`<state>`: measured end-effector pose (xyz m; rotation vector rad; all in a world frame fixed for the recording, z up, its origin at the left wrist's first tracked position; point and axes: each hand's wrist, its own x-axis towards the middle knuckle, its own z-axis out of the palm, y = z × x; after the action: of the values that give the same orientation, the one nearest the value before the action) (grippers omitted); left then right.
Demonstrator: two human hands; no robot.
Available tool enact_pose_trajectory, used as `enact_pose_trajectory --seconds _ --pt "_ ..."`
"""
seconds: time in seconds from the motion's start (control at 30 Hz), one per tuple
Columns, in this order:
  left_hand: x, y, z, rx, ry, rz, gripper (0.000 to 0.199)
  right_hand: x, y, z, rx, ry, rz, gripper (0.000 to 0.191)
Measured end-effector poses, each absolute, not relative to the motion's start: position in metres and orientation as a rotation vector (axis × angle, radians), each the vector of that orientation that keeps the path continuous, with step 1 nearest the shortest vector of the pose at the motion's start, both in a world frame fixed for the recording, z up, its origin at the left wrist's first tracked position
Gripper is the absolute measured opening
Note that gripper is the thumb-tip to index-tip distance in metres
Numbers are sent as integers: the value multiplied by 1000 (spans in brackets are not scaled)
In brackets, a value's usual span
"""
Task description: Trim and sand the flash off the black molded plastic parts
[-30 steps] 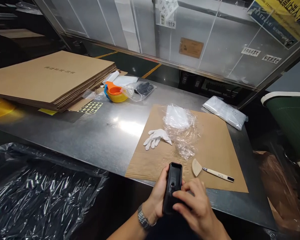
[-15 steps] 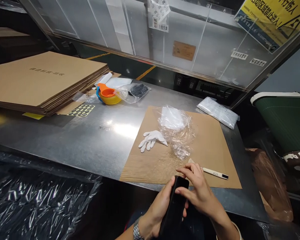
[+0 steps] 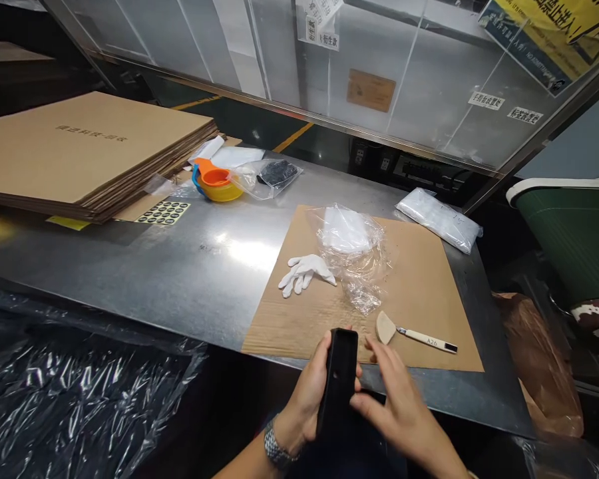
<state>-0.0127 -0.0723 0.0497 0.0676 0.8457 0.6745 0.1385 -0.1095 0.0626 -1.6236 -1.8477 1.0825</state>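
Observation:
A long black rectangular part point(image 3: 337, 379) with a raised rim and a small hole stands tilted at the table's front edge. My left hand point(image 3: 308, 392) is closed around its left side, fingertips showing past the right edge. Just right of the part, my right hand point(image 3: 392, 392) has its thumb and fingers apart, with nothing visible between them. Beyond that hand lies a brush or spatula-like tool with a pale wide head point(image 3: 385, 327) and a handle marked A26 point(image 3: 429, 340). A white glove point(image 3: 307, 274) rests on the cardboard sheet point(image 3: 299, 326), touching crumpled clear plastic point(image 3: 362, 289).
Stacked flat cardboard point(image 3: 94, 153) takes up the table's left side. Yellow and orange tape rolls or cups point(image 3: 219, 186), a bagged black item point(image 3: 277, 174) and a sticker sheet point(image 3: 164, 213) lie beside it. A plastic-wrapped pack point(image 3: 439, 219) lies at the back right.
My left hand has raised and turned the black part, so its recessed face shows. My right hand has moved down and off the part, uncovering the tool's pale head.

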Motion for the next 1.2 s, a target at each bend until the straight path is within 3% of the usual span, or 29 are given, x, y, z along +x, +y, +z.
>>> enact_pose_trajectory --seconds 0.1,0.27,0.47,0.63,0.73,0.9,1.03,1.2 --pt "-12 -72 52 91 879 794 52 129 -129 53 -1671 -1776 1286 75" --pt "-5 -82 51 162 880 814 55 122 -117 47 -1631 -1536 1331 53" --pt "-3 -91 47 331 930 535 64 140 -87 57 -1595 -1520 1199 25" --pt "-11 -82 45 241 795 279 82 148 -79 61 -1554 -1622 1206 35" --pt "-12 -77 36 165 680 213 82 149 -76 47 -1598 -1584 1171 43" --pt "-6 -68 15 287 925 584 63 164 -55 13 -1777 -1525 884 53" --pt "0 -43 -2 731 1148 979 45 180 -11 5 -1797 -1627 581 37" --pt "9 -8 -20 924 1270 1132 41 174 66 7 -1747 -1903 404 23"
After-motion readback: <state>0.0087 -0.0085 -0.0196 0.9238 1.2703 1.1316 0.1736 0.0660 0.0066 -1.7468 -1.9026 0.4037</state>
